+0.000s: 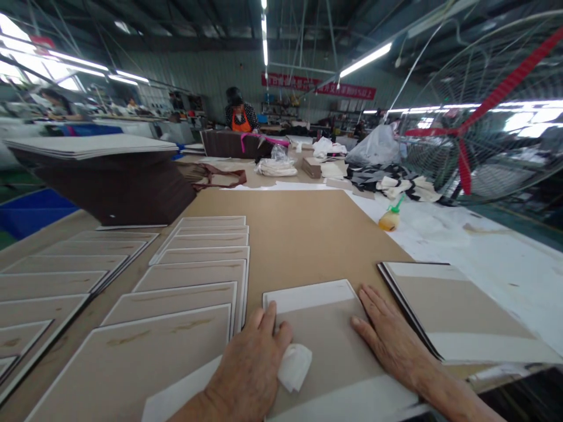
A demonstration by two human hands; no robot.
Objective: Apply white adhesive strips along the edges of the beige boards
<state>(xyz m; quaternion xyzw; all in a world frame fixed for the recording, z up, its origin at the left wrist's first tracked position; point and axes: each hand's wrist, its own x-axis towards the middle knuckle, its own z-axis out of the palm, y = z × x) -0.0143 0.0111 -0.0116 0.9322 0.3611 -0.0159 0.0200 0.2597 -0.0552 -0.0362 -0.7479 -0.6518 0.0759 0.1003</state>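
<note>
In front of me lies a flat beige panel [321, 328] with white strips along its far and near ends. My left hand [253, 357] rests over its left edge, the index finger near the far left corner. A folded white cloth [295, 367] sticks out from under that hand beside the thumb, gripped by fingers that are partly hidden. Along the panel's right edge lies my right hand [387, 334], open and with its fingers stretched flat. To the left, overlapping beige panels [176, 340] with white borders and brown smears form a row; its nearest panel touches the area beside my left hand.
Right of my hands sits a stack of beige panels [479, 310]. Beyond it stands a squeeze bottle [390, 218] with a green nozzle. A tall dark stack [118, 181] and another panel row [53, 281] occupy the left. A large fan [461, 129] stands right; a person [241, 114] works beyond.
</note>
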